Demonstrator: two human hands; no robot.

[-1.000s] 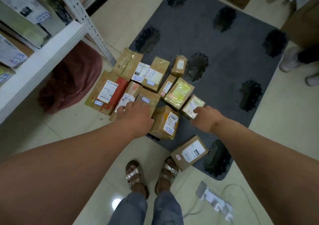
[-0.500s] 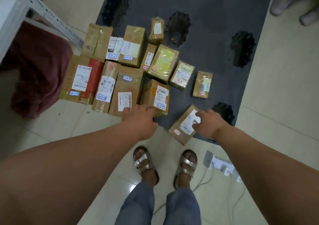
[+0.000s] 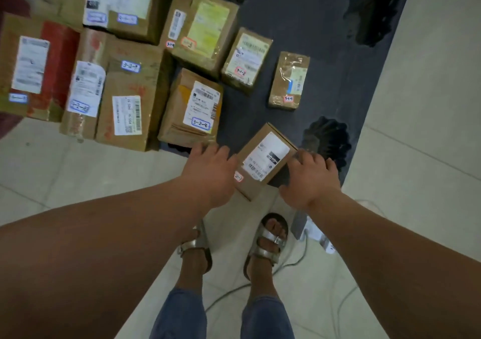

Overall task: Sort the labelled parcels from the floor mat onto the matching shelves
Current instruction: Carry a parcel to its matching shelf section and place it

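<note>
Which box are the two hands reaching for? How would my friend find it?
Start at the dark grey floor mat and find its edge nearest the sandalled feet. A small brown parcel sits tilted there, between the left hand and right hand. It lies apart from the others, with a pink-edged sticker at its corner.

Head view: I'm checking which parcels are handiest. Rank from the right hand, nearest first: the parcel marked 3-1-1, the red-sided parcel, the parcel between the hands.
1. Parcel between the hands: right hand is at its right edge.
2. Parcel marked 3-1-1: alone on the mat, beyond the hand.
3. Red-sided parcel: far left of the cluster.
</note>
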